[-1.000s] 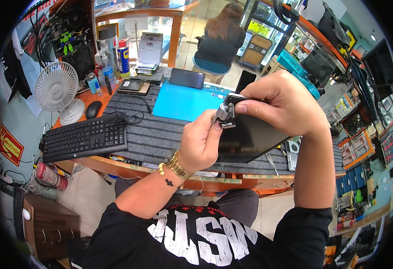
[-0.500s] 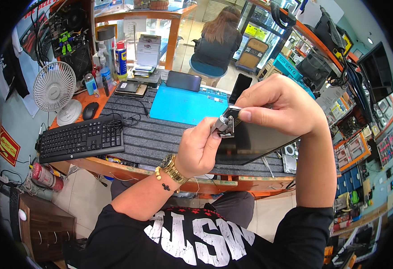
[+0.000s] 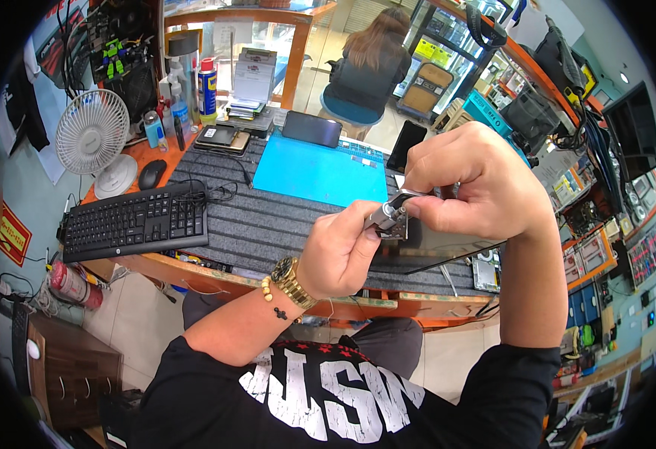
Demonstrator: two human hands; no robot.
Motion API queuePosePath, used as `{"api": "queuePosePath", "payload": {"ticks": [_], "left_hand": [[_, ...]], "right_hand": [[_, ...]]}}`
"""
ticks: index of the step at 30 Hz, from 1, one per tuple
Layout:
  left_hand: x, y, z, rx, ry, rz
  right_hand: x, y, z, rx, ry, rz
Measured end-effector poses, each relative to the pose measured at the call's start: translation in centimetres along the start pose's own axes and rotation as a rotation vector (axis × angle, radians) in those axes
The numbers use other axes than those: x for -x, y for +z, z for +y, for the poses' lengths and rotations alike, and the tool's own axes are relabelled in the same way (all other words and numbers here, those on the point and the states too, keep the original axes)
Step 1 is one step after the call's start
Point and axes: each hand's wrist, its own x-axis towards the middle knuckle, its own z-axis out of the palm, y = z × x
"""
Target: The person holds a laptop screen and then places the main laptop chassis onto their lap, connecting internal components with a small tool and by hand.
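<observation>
My left hand [image 3: 339, 251] is closed on a small silver metal part [image 3: 385, 216], which looks like a hinge, above the bench. My right hand [image 3: 477, 183] pinches a small dark, flat piece [image 3: 401, 196] at the upper end of that metal part, so the two hands nearly meet. Just beneath them lies a large glossy black screen panel [image 3: 436, 254], partly hidden by my hands and forearm. A blue mat [image 3: 298, 172] is beyond my left hand on the grey ribbed bench top [image 3: 238, 224].
A keyboard [image 3: 133, 223], mouse [image 3: 152, 174] and white fan [image 3: 92, 138] are left. Phones [image 3: 311, 129], bottles and card stacks line the back. A person [image 3: 365, 71] sits beyond the bench. Tweezers [image 3: 447, 280] lie near the front edge; cluttered shelves fill the right.
Both hands have shifted slightly right and lower with the metal part, which is now tilted flatter. My right fingers have curled further over the dark piece.
</observation>
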Motion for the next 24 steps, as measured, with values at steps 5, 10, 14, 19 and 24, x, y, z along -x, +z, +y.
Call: {"api": "queuePosePath", "payload": {"ticks": [5, 10, 14, 19, 24], "left_hand": [[-0.1, 0.3, -0.3, 0.006, 0.037, 0.038], [0.0, 0.3, -0.1, -0.023, 0.028, 0.033], [0.1, 0.2, -0.1, -0.064, 0.052, 0.049], [0.2, 0.4, -0.1, -0.054, 0.025, 0.053], [0.2, 0.2, -0.2, -0.089, 0.057, 0.038]], "right_hand": [[-0.4, -0.2, 0.0, 0.006, -0.052, -0.020], [-0.1, -0.7, -1.7, 0.074, 0.001, -0.035], [0.1, -0.6, -2.2, 0.070, 0.114, -0.026], [1.1, -1.5, -2.4, 0.112, 0.225, -0.070], [1.0, -1.0, -1.5, 0.038, 0.105, -0.026]]}}
